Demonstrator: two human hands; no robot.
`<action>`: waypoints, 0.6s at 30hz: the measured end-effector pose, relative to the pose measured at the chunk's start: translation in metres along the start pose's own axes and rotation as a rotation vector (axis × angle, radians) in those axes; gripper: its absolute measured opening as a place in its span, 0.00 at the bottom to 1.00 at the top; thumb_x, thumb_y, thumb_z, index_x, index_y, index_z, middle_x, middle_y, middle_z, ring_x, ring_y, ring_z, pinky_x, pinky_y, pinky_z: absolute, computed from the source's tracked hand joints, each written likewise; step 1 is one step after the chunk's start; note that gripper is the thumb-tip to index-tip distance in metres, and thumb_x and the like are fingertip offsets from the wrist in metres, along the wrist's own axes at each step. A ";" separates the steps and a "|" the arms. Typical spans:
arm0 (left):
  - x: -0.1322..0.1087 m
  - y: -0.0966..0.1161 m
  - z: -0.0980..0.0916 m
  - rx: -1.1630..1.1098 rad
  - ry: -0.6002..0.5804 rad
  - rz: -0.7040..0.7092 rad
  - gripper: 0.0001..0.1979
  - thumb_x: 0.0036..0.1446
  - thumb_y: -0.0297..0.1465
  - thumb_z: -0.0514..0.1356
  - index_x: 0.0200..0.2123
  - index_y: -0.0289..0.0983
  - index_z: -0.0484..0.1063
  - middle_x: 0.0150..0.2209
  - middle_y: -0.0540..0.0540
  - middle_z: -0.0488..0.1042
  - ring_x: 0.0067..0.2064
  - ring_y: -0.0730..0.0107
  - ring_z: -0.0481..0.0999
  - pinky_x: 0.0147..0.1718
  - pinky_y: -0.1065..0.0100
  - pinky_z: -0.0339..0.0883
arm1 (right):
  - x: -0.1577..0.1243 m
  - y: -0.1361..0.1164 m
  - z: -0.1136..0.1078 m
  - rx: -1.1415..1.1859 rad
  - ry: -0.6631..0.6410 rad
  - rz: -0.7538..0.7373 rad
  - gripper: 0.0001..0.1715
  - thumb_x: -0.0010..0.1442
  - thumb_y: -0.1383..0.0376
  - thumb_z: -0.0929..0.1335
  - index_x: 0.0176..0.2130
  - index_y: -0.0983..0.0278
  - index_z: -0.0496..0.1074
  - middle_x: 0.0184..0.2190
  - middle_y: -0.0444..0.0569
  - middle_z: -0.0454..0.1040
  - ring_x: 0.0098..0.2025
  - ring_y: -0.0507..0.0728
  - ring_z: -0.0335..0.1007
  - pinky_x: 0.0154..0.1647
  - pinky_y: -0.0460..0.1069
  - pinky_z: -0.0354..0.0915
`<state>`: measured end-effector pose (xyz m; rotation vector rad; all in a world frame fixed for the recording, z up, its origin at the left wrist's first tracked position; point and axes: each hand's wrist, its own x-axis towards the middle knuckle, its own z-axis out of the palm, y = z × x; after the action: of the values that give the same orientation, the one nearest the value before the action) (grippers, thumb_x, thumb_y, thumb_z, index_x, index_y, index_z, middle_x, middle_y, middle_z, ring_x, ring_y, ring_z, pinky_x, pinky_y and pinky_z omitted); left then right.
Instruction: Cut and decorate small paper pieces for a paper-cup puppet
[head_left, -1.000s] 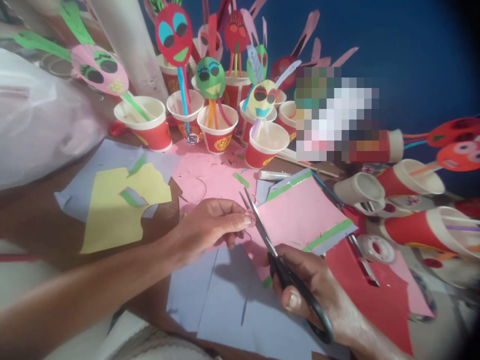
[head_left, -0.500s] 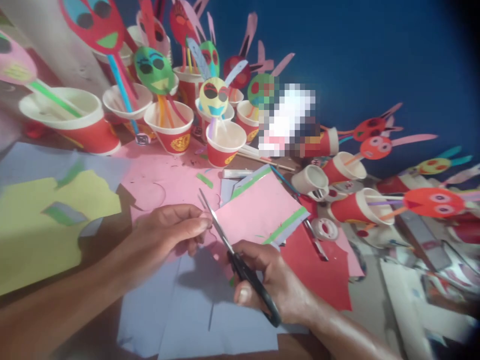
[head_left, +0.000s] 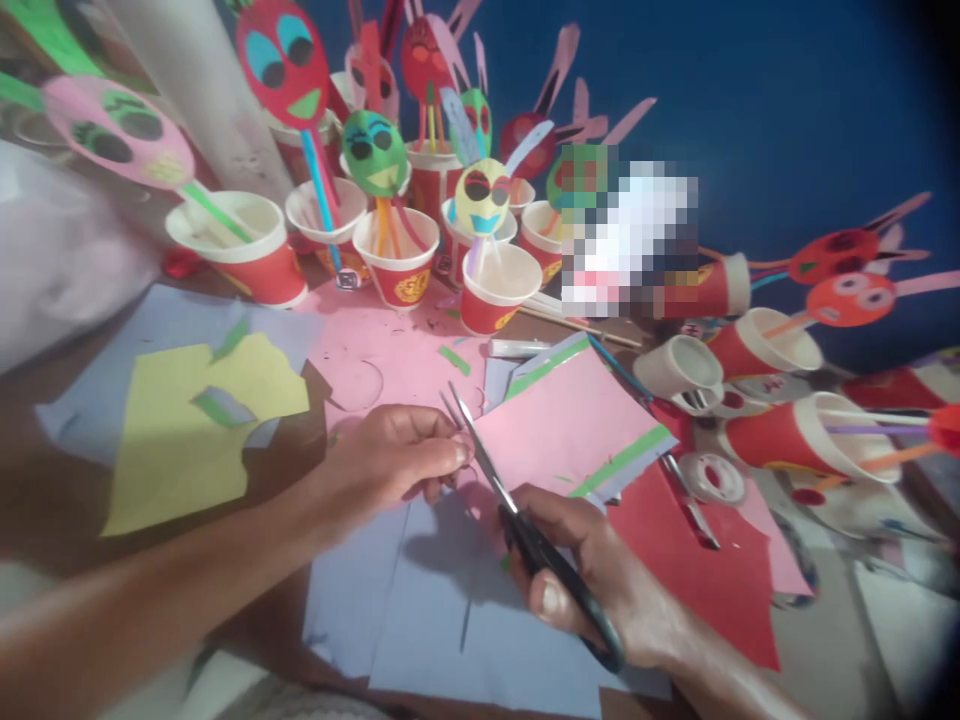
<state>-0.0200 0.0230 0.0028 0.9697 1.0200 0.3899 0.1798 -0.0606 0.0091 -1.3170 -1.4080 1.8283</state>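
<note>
Scissors with slim metal blades and black handles (head_left: 517, 525) sit just below the middle of my view, and I take my clock from them, with twelve at the top. Their blades are slightly parted and point towards eleven. At four o'clock I see the right hand (head_left: 600, 570) wrapped around the handles, thumb on top. At ten the left hand (head_left: 416, 455) pinches a small pinkish piece (head_left: 470, 450) between thumb and fingers, right beside the blades; I can't make out its outline.

Close by at one o'clock lies a pale pink sheet edged with green strips (head_left: 570, 415). Broad lilac-blue paper sheets (head_left: 480, 650) spread between six and seven. A larger pink sheet bearing a circular outline (head_left: 390, 345) reaches out between ten and eleven. Further off, between nine and ten, I have cut yellow paper (head_left: 172, 430) on the dark brown desk (head_left: 270, 620). Just past three is a red paper sheet (head_left: 705, 590), with a round white tape roll (head_left: 711, 478) near three and a white mug (head_left: 679, 370) at two. Towards twelve stands a red-and-white paper cup (head_left: 491, 310), a yellow paper face with blue ears (head_left: 482, 195) above it.
</note>
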 end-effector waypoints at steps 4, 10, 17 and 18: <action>-0.002 0.006 0.000 0.052 0.003 -0.004 0.10 0.47 0.36 0.61 0.23 0.34 0.69 0.21 0.51 0.69 0.22 0.77 0.65 0.22 0.72 0.55 | -0.001 0.003 0.002 0.011 -0.021 0.006 0.31 0.50 0.40 0.67 0.35 0.65 0.65 0.21 0.38 0.57 0.23 0.48 0.49 0.21 0.43 0.47; -0.004 0.012 0.001 0.024 -0.046 0.022 0.09 0.46 0.34 0.61 0.21 0.34 0.68 0.21 0.51 0.69 0.23 0.78 0.65 0.24 0.73 0.59 | -0.003 0.004 0.001 0.011 -0.058 0.026 0.31 0.52 0.39 0.64 0.36 0.64 0.63 0.23 0.40 0.58 0.24 0.48 0.51 0.22 0.44 0.49; -0.004 0.012 0.000 0.022 -0.064 0.026 0.09 0.45 0.33 0.62 0.20 0.34 0.68 0.21 0.52 0.69 0.24 0.77 0.65 0.23 0.74 0.60 | -0.003 0.004 0.001 0.036 -0.063 0.034 0.29 0.51 0.42 0.68 0.36 0.64 0.63 0.23 0.40 0.60 0.24 0.48 0.52 0.22 0.44 0.49; -0.004 0.012 0.000 0.020 -0.067 0.025 0.08 0.46 0.32 0.61 0.20 0.34 0.68 0.22 0.52 0.69 0.24 0.77 0.65 0.23 0.74 0.60 | -0.003 0.005 0.001 0.040 -0.063 0.037 0.29 0.51 0.43 0.68 0.36 0.64 0.63 0.23 0.40 0.60 0.23 0.48 0.52 0.22 0.44 0.49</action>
<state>-0.0199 0.0268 0.0150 1.0079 0.9540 0.3659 0.1811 -0.0654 0.0062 -1.2845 -1.3805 1.9274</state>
